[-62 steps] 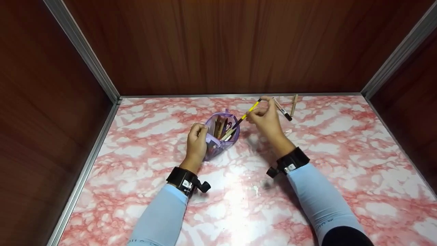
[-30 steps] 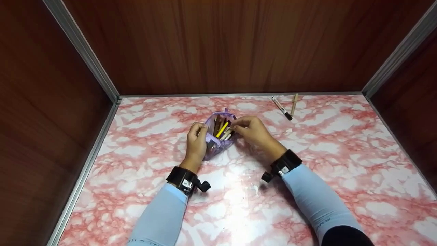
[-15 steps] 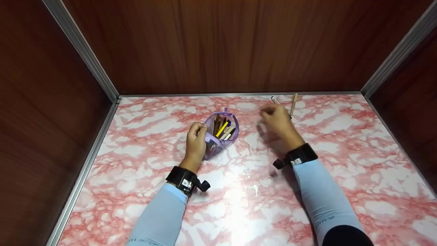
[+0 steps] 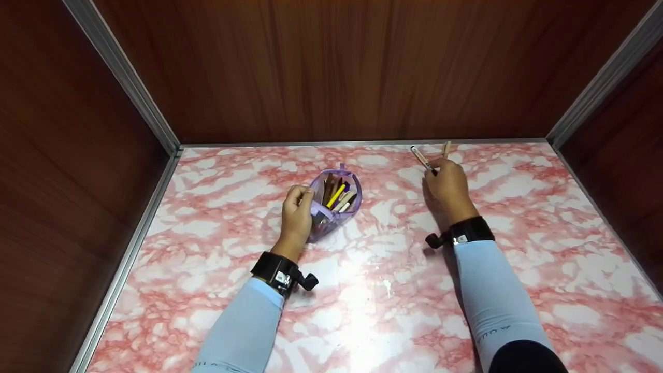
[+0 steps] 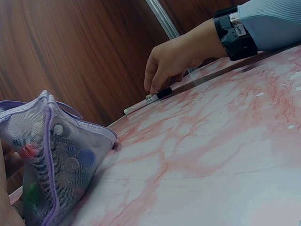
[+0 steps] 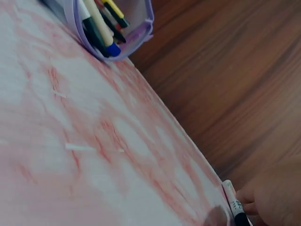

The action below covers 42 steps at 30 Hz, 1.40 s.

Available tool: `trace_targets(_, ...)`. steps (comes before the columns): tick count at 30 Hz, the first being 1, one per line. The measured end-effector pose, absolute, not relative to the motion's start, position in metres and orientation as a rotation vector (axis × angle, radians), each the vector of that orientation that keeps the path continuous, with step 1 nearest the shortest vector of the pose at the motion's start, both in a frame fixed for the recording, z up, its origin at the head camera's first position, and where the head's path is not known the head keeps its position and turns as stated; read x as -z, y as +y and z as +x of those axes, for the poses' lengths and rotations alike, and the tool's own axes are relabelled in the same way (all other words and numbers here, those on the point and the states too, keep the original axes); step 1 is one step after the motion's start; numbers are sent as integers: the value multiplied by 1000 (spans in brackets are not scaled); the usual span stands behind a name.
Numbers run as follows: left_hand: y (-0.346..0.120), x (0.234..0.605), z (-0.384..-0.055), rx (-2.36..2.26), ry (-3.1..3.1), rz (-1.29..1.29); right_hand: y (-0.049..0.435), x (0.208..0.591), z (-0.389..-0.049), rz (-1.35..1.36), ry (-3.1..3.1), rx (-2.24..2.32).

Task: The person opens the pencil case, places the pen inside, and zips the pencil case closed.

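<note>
A purple-trimmed mesh pencil case [image 4: 357,207] stands unzipped, filled with several pens and markers, a yellow pen [image 4: 337,196] among them. My left hand [image 4: 297,220] pinches its left rim between thumb and fingers. At the back right, my right hand [image 4: 449,186] reaches down with bent fingers over a white marker [image 4: 420,156] lying on the table. Its fingers touch the barrel in the right wrist view, near the black cap [image 5: 164,92]. Whether they grip it is unclear. Behind that hand a beige pen [image 4: 447,149] is partly covered.
A red-and-white marbled table [image 4: 383,321] has wooden panels [image 4: 336,77] on its back and sides, with metal strips along the corners. Small white flakes or worn marks [image 4: 387,286] dot the surface near the middle. Both wrists carry black camera bands.
My right hand put a yellow-and-black pen into the case, let it go and moved right to the white marker. My left hand stayed on the case rim.
</note>
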<state>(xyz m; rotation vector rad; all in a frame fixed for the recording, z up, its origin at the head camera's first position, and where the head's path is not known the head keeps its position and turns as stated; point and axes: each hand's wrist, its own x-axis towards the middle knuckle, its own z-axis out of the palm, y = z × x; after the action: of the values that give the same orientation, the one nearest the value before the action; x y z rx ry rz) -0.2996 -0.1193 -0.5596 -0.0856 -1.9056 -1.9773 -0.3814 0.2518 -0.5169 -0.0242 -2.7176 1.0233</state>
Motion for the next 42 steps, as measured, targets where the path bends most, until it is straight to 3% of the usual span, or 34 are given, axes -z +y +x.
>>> trace_targets(11, -120, 561, -300, 2022, -1895, -73, 255, 523, -385, 36, -2755, -913)
trace_targets(27, -120, 561, -300, 1998, -1882, -86, 237, 497, -369, 22, -3005, -639)
trace_targets(42, -120, 560, -300, 1983, -1903, -95, 235, 499, -368, 65, -2989, -834)
